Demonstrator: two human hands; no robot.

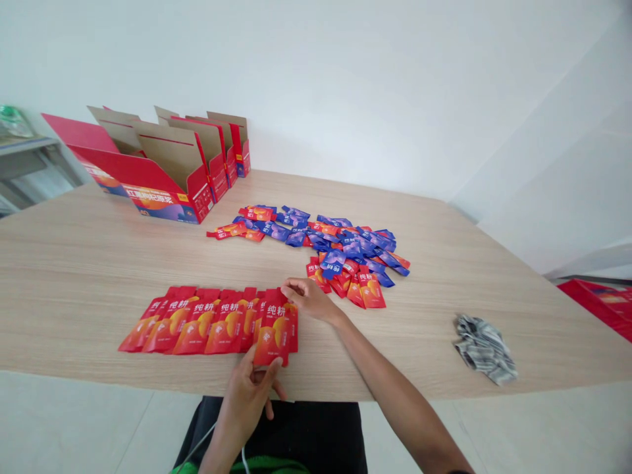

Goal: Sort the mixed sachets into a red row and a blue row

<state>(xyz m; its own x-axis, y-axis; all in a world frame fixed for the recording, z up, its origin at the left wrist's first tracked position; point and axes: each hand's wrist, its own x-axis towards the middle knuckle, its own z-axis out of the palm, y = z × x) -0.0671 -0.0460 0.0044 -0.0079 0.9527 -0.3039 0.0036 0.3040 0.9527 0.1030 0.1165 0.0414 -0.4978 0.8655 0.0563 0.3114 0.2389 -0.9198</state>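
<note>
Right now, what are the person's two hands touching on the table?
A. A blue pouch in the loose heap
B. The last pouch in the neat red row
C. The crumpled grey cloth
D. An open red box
B: the left hand grips the bottom of the end pouch and the right hand touches its top corner.

left hand (249, 388) pinching, right hand (309, 297) curled

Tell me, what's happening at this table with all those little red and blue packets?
A person sits at a wooden table. Their left hand grips the bottom edge of a red sachet at the right end of a neat overlapping row of red sachets; their right hand rests on its top. Beyond lies a loose pile of red and blue sachets, with open red cartons at the back left.
</note>
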